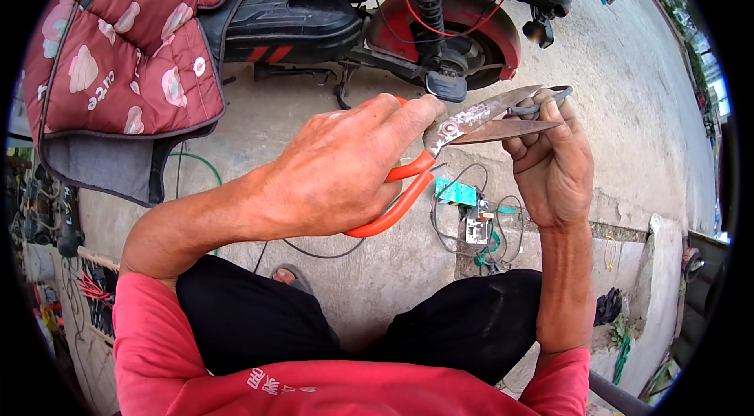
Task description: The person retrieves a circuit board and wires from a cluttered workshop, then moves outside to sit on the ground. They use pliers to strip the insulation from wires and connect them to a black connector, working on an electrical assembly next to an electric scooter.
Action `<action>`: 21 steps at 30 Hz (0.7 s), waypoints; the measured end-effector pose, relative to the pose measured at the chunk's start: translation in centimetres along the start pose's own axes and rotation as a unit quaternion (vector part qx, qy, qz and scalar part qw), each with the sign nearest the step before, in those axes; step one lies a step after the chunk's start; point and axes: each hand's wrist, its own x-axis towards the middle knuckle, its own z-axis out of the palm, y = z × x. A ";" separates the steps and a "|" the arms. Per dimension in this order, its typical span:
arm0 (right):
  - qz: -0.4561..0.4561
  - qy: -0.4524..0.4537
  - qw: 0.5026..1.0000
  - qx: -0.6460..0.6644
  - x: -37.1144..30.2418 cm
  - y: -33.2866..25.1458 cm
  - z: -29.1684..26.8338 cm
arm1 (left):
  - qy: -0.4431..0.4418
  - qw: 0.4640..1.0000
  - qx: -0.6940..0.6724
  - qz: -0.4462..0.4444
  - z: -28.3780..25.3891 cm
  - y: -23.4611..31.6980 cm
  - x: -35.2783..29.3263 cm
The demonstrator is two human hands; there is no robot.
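Note:
My left hand is closed around the orange handles of a pair of scissors. The worn metal blades stand apart and point to the right. Between the fingertips of my right hand is pinched a short, dark cable, bent in a loop. Its end lies in the gap between the blades, close to their tips. From this view I cannot tell whether the blades touch it.
An electric scooter stands ahead, with a red wire hanging over its rear wheel. A patterned maroon quilted cover drapes over its left part. On the concrete ground lie a small circuit module, a turquoise packet and loose black cables.

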 end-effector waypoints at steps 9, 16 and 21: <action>-0.031 -0.041 0.995 -0.089 0.1 -0.2 -0.1 | -0.009 1.000 -0.001 0.008 -0.1 -0.3 -0.3; -0.028 -0.026 0.992 -0.116 0.2 0.0 0.0 | -0.019 1.000 0.009 -0.002 -0.4 0.0 -0.5; -0.032 -0.024 0.989 -0.143 0.1 -0.3 -0.1 | -0.016 1.000 0.009 0.011 -0.2 -0.4 -0.3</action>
